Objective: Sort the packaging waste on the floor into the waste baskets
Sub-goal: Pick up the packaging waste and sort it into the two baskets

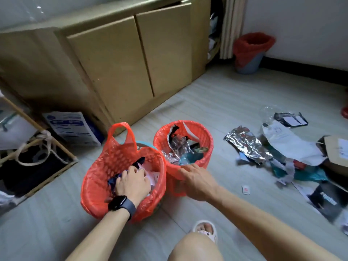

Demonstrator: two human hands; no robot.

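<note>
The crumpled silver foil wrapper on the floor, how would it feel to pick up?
The silver foil wrapper looks thin and creased, so probably light and floppy. Its shiny surface may be slippery. It lies flat, so it should slide rather than roll.

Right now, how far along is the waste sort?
Roughly midway. Done: the left basket holds paper scraps and the right basket holds clear film. In hand: the left hand, inside the left basket, grips a dark blue wrapper; the right hand rests on the right basket's rim. Remaining: a silver foil bag, white mailer, cardboard box and small sachet lie on the floor.
</note>
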